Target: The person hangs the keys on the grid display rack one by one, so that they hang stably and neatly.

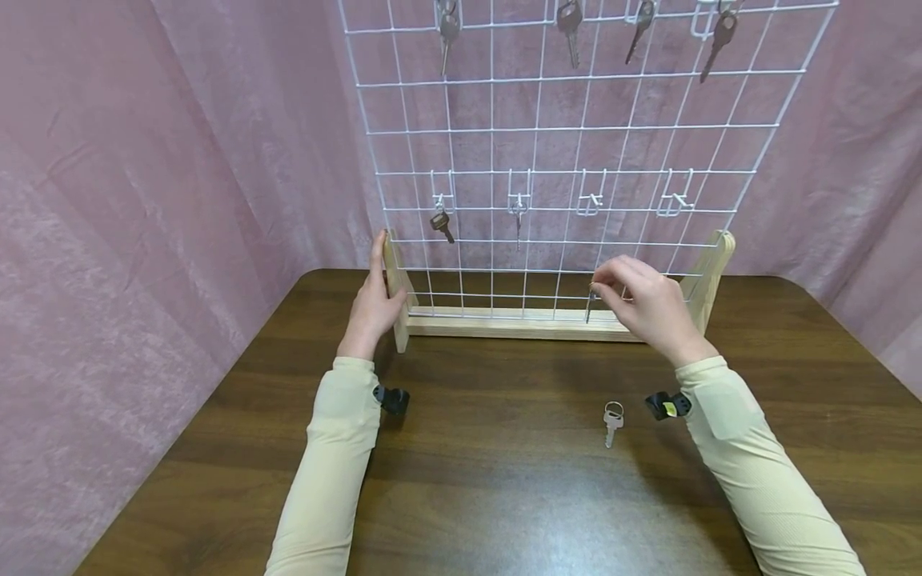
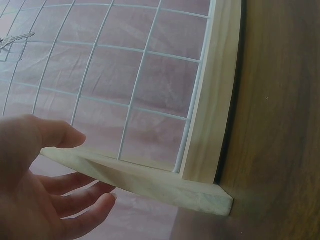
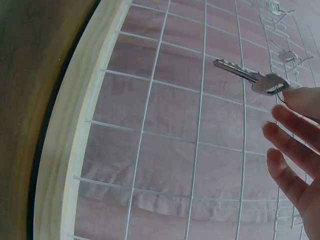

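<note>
My left hand (image 1: 373, 312) holds the left upright of the wooden stand (image 1: 402, 276), its fingers along the outer side and the thumb (image 2: 67, 137) across toward the inner side. In the right hand (image 1: 647, 302), thumb and index finger pinch a silver key (image 3: 240, 74) by its ring end. The key hangs blade down in front of the grid's lower right part. Behind it rises the white wire grid (image 1: 515, 128), set in the stand. Another silver key (image 1: 611, 422) with a ring lies on the table, nearer the body than the right hand.
On the grid's lower row, a brass-toned key (image 1: 442, 226) and a silver key (image 1: 518, 222) hang from the two left hooks. The two right hooks (image 1: 591, 203) are bare. Several keys (image 1: 571, 28) hang along the upper row. A pink curtain (image 1: 238, 144) surrounds the brown table (image 1: 475, 480).
</note>
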A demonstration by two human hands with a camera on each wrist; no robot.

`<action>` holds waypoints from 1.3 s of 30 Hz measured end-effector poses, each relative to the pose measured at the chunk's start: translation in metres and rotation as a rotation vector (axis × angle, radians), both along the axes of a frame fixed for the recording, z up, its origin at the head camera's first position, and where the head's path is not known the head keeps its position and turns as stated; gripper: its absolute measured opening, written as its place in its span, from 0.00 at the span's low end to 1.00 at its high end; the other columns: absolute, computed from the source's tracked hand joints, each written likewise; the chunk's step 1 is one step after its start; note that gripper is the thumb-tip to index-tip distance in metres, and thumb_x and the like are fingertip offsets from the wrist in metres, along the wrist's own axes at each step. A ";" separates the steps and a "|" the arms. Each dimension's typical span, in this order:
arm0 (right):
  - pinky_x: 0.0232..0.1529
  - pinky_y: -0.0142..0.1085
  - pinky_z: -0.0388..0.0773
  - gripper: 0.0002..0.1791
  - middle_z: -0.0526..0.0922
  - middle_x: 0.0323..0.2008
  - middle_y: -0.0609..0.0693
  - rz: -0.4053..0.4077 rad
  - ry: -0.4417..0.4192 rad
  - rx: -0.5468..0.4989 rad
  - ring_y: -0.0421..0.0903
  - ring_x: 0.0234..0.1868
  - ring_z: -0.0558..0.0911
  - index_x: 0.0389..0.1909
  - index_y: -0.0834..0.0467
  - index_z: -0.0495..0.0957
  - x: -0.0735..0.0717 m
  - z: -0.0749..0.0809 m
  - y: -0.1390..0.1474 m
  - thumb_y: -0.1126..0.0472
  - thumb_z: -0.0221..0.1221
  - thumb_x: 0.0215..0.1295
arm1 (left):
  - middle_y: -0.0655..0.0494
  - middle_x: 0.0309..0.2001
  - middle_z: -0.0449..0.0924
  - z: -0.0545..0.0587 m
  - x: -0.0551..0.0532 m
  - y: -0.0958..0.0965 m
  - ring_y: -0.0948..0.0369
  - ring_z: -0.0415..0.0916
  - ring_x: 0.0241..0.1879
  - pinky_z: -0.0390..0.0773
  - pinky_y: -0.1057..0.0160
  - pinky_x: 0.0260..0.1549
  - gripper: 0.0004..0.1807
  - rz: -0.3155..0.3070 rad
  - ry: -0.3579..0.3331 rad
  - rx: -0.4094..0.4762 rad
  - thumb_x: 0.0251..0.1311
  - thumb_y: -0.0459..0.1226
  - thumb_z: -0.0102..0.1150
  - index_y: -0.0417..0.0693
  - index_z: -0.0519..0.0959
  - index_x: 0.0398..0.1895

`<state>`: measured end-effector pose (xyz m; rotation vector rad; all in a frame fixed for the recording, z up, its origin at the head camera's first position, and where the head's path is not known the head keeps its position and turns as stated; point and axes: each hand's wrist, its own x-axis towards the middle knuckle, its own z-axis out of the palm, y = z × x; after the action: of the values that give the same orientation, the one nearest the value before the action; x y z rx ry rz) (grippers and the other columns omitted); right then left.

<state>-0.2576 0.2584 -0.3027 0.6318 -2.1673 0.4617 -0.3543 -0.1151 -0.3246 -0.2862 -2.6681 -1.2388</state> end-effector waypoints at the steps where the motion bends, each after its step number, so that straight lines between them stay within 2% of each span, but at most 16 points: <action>1: 0.29 0.24 0.68 0.06 0.82 0.29 0.49 0.002 0.003 -0.002 0.41 0.28 0.77 0.32 0.58 0.80 0.000 0.000 0.000 0.69 0.67 0.55 | 0.33 0.68 0.62 0.000 0.000 0.000 0.36 0.76 0.52 0.81 0.39 0.43 0.54 0.000 0.003 -0.002 0.64 0.33 0.52 0.92 0.28 0.70; 7: 0.27 0.22 0.66 0.06 0.81 0.27 0.49 -0.002 0.007 -0.020 0.39 0.25 0.74 0.33 0.59 0.81 -0.001 0.004 -0.001 0.69 0.66 0.55 | 0.33 0.67 0.64 0.000 -0.001 -0.004 0.38 0.77 0.51 0.81 0.41 0.43 0.54 0.007 0.014 -0.019 0.63 0.32 0.52 0.90 0.28 0.71; 13: 0.29 0.20 0.64 0.05 0.81 0.26 0.53 -0.037 0.017 -0.098 0.37 0.26 0.71 0.34 0.62 0.81 -0.003 0.021 -0.004 0.71 0.64 0.57 | 0.33 0.66 0.66 0.003 -0.003 -0.005 0.38 0.78 0.47 0.81 0.42 0.40 0.54 -0.003 0.033 -0.021 0.63 0.32 0.51 0.88 0.28 0.72; 23: 0.30 0.18 0.63 0.04 0.84 0.33 0.59 -0.050 0.017 -0.302 0.19 0.33 0.67 0.36 0.67 0.81 -0.009 0.041 -0.014 0.72 0.59 0.62 | 0.35 0.70 0.60 0.000 -0.003 -0.004 0.36 0.77 0.50 0.80 0.40 0.42 0.54 -0.001 0.016 -0.015 0.63 0.32 0.53 0.89 0.29 0.71; 29: 0.30 0.17 0.65 0.06 0.85 0.35 0.60 -0.063 0.021 -0.432 0.19 0.34 0.70 0.37 0.67 0.81 -0.014 0.052 -0.024 0.70 0.57 0.64 | 0.34 0.70 0.61 0.001 -0.004 -0.002 0.36 0.78 0.48 0.81 0.41 0.41 0.54 -0.001 0.012 -0.018 0.63 0.32 0.52 0.89 0.29 0.71; 33: 0.29 0.16 0.66 0.06 0.85 0.33 0.61 -0.077 0.033 -0.506 0.18 0.31 0.71 0.38 0.69 0.81 -0.016 0.056 -0.028 0.70 0.57 0.64 | 0.34 0.69 0.62 0.000 -0.003 0.001 0.37 0.78 0.47 0.81 0.42 0.41 0.54 -0.004 0.008 -0.009 0.63 0.32 0.51 0.91 0.28 0.70; 39: 0.30 0.17 0.66 0.08 0.84 0.31 0.60 -0.093 0.044 -0.545 0.18 0.29 0.70 0.38 0.69 0.81 -0.019 0.053 -0.032 0.68 0.56 0.66 | 0.34 0.67 0.64 0.000 -0.002 0.001 0.39 0.78 0.44 0.81 0.45 0.39 0.54 0.001 0.026 -0.013 0.62 0.32 0.51 0.90 0.29 0.71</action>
<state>-0.2768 0.2263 -0.2493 0.2338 -1.8984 0.9330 -0.3563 -0.1142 -0.3250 -0.2998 -2.6551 -1.2099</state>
